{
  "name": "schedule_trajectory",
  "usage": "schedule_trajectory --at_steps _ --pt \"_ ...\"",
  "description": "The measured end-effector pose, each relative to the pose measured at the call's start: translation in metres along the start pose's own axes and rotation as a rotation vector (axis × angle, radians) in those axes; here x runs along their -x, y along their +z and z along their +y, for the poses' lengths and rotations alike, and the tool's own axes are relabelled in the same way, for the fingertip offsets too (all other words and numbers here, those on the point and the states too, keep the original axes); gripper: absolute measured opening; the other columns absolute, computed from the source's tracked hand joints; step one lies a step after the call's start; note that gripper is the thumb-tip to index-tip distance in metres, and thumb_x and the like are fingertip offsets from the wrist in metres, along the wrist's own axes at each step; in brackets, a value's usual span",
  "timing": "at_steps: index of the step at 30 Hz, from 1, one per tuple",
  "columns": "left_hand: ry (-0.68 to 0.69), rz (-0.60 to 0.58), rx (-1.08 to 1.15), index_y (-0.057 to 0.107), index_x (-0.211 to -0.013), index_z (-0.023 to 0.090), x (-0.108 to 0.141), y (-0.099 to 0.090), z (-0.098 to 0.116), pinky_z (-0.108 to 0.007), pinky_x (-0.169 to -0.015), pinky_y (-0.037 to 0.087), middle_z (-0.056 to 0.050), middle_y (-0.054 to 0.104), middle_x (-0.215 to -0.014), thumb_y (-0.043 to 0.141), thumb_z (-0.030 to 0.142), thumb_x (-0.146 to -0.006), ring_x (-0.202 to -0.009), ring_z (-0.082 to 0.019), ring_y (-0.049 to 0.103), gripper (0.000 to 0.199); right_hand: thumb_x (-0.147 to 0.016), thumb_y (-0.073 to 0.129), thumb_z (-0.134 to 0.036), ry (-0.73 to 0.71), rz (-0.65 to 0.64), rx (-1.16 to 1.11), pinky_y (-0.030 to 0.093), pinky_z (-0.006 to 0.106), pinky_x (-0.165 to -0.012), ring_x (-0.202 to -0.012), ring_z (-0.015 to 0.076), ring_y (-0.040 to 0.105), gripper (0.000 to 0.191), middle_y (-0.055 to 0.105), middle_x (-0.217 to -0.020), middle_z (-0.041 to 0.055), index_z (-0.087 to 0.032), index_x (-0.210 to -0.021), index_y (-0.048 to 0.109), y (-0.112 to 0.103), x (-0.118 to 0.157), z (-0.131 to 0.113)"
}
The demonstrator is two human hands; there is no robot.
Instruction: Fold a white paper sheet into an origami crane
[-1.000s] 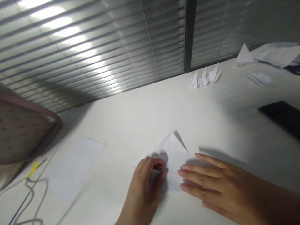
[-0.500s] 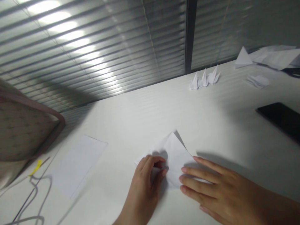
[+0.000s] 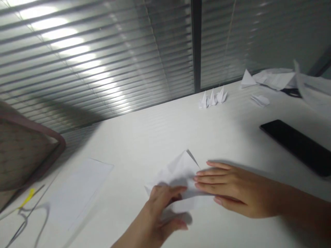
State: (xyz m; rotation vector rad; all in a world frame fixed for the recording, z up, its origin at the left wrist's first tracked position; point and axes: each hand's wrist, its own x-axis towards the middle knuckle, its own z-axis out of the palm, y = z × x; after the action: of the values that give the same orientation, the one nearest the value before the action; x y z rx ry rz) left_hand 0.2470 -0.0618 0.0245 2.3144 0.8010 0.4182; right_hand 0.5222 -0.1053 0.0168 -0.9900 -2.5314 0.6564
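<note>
A folded sheet of white paper (image 3: 178,168) lies on the table in front of me, its peak pointing away and a lower flap slightly raised. My left hand (image 3: 161,210) is at the paper's near left side, thumb and forefinger spread apart around the flap's edge, not pinched on it. Stretched out flat, my right hand (image 3: 230,186) rests its fingertips on the paper's right side. The fingers of both hands hide part of the creases.
Three small folded paper figures (image 3: 212,99) stand near the blinds. Folded papers (image 3: 274,78), a small paper stack (image 3: 260,100) and a black phone (image 3: 297,146) lie to the right. At left are a flat white sheet (image 3: 80,193), a grey cord (image 3: 46,213) and a bag (image 3: 26,155).
My left thumb and forefinger have parted from their pinch, and the near flap stands raised. My right hand has gone from spread fingers to a flatter, closer-fingered press. The camera view has shifted.
</note>
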Motion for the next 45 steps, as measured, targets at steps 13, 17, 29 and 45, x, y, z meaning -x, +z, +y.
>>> schedule_trajectory --at_steps 13,17,29,45 --pt "0.196 -0.081 -0.550 0.051 -0.131 0.012 0.009 -0.007 -0.003 -0.044 -0.104 0.044 -0.013 0.052 -0.137 0.052 0.021 -0.082 -0.128 -0.029 0.046 0.050 -0.087 0.055 -0.023 0.013 0.141 0.233 0.032 0.045 -0.109 -0.130 0.0246 0.043 0.029 0.055 -0.134 0.0087 -0.019 -0.114 0.065 0.003 0.008 0.001" --pt "0.067 -0.024 -0.614 0.036 -0.141 0.010 0.002 0.006 -0.005 -0.050 -0.107 0.036 -0.016 0.040 -0.145 0.046 0.034 -0.092 -0.135 -0.029 0.036 0.056 -0.087 0.054 -0.020 -0.058 0.063 0.228 0.035 0.040 -0.108 -0.127 0.0215 0.047 0.034 0.054 -0.136 0.0065 -0.021 -0.121 0.060 0.006 0.006 -0.007" --pt "0.145 -0.182 -0.496 0.020 -0.147 0.028 -0.008 -0.008 -0.018 -0.050 -0.112 0.022 -0.009 0.020 -0.154 0.053 0.058 -0.085 -0.141 -0.029 0.020 0.077 -0.089 0.053 -0.016 -0.219 0.149 0.329 0.039 0.028 -0.107 -0.117 0.0153 0.056 0.036 0.065 -0.122 0.0051 -0.014 -0.124 0.058 0.021 0.012 -0.012" --pt "0.227 -0.093 -0.268 0.047 -0.134 0.017 0.004 0.003 0.012 -0.032 -0.106 0.042 -0.008 0.057 -0.132 0.048 0.012 -0.091 -0.128 -0.019 0.047 0.044 -0.087 0.053 -0.024 0.513 0.281 -0.129 0.039 0.021 -0.046 -0.051 0.0103 0.050 0.015 0.053 -0.058 -0.0041 -0.020 -0.073 0.057 0.022 -0.006 -0.007"
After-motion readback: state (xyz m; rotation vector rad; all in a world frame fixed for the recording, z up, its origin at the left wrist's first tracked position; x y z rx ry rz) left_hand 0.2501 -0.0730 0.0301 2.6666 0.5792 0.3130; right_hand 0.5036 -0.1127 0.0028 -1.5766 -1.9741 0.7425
